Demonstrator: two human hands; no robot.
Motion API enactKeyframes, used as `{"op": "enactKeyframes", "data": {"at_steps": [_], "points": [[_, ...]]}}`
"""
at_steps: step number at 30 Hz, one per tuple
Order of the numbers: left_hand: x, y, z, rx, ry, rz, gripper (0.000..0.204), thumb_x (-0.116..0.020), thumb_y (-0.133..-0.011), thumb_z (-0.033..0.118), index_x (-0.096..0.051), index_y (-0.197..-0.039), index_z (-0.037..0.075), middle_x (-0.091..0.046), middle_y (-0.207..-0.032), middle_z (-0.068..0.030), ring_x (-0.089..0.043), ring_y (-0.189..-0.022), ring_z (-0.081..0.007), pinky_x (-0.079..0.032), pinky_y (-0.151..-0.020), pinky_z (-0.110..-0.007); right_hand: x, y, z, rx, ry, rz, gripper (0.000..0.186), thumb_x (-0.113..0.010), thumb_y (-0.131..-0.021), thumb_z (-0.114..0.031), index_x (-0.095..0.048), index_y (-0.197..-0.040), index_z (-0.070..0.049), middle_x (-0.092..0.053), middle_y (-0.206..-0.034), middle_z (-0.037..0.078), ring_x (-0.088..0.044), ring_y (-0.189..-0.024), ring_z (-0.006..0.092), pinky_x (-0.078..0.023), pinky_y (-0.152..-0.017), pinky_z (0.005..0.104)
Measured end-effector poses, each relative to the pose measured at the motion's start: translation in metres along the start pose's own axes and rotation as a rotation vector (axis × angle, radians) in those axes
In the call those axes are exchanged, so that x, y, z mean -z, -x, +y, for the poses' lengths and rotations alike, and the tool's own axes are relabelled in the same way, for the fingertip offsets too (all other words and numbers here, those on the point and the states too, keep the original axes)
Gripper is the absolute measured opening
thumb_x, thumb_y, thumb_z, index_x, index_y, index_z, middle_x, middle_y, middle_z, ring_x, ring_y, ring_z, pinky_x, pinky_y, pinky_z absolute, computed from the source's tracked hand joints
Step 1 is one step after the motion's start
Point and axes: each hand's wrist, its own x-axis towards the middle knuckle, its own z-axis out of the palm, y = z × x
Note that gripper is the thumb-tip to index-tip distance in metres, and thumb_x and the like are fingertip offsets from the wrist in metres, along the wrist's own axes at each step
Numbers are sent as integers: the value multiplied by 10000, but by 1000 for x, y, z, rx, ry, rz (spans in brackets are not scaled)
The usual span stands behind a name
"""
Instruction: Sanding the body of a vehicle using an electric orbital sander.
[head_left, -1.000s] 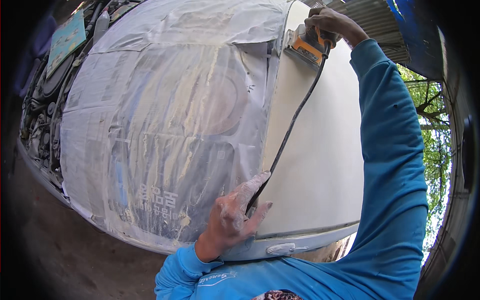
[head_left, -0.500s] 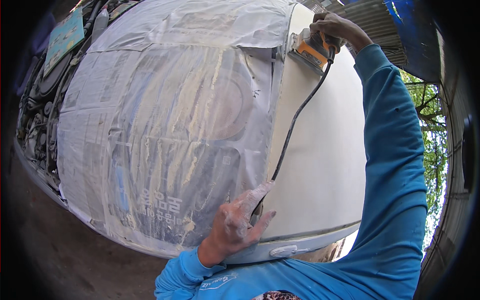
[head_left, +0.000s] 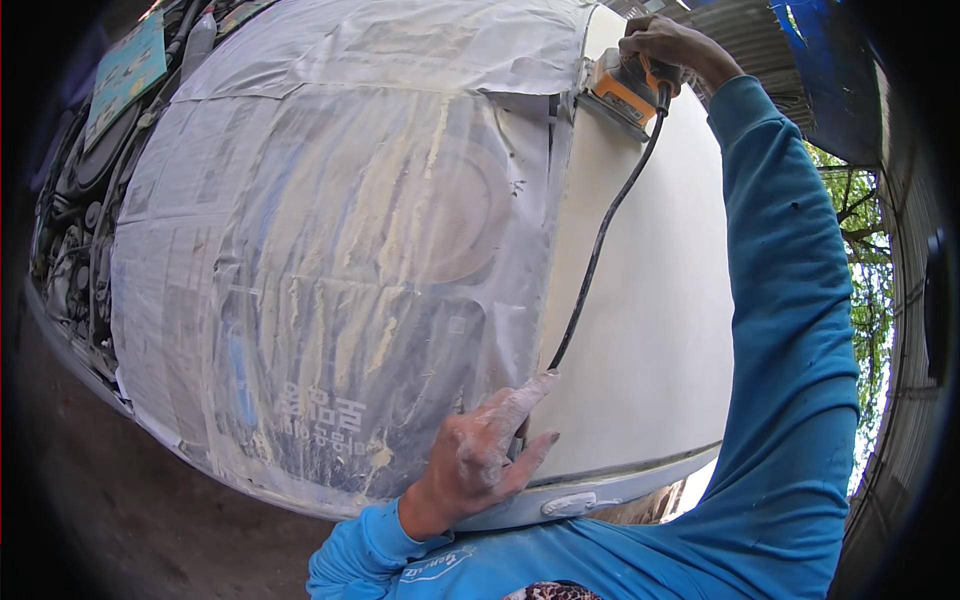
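My right hand [head_left: 665, 50] grips an orange-and-black power sander [head_left: 625, 90] on the cream panel [head_left: 640, 300] of a vehicle, near the panel's upper end beside a seam. A black cord [head_left: 610, 223] runs down from the tool to my left hand [head_left: 480, 450], which is coated in pale dust. Its index finger lies along the cord near the panel's lower left corner; the fingers are partly bent round it. Left of the seam, masking plastic and paper [head_left: 260, 180], streaked with cream residue, cover the vehicle's surface.
An open engine bay [head_left: 85, 240] with a turquoise sheet [head_left: 125, 70] and a plastic bottle [head_left: 198, 50] lies at the left edge. A handle [head_left: 570, 505] sits on the lower rim. Corrugated metal [head_left: 740, 60], blue sheeting and foliage [head_left: 860, 260] are at the right.
Compared with a second ago, the sander and my right hand sit slightly farther right. My left hand has shifted a little right and down along with the cord. The view has shifted slightly.
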Motion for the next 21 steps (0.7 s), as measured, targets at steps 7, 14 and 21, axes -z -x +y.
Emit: {"op": "enactKeyframes", "data": {"at_steps": [7,14,21], "points": [[2,3,5,14,-10,-17,580,-821,-792,36,-607,-1326,-35,-704,-1191,-259,-722,-1082,-367,-579,-916,-374,-3,28,-10,266,214,113,251,-629,-856,-312,-733,-980,-119,-678,-1129,74,-722,-919,230,-602,-798,348],[-2,3,-1,-48,15,22,587,-800,-829,85,-593,-1375,30,-708,-1144,-255,-739,-807,-340,-592,-692,-368,2,69,-41,72,-39,49,259,-639,-822,-306,-702,-951,-91,-686,-976,99,-719,-791,209,-616,-707,361],[-1,4,-1,-50,-6,-13,593,-818,-795,46,-594,-1338,-39,-703,-1182,-265,-724,-1058,-382,-578,-900,-378,7,114,-64,147,-78,-15,368,-655,-860,-414,-716,-1062,-112,-722,-969,169,-754,-807,282,-653,-695,399]]}}
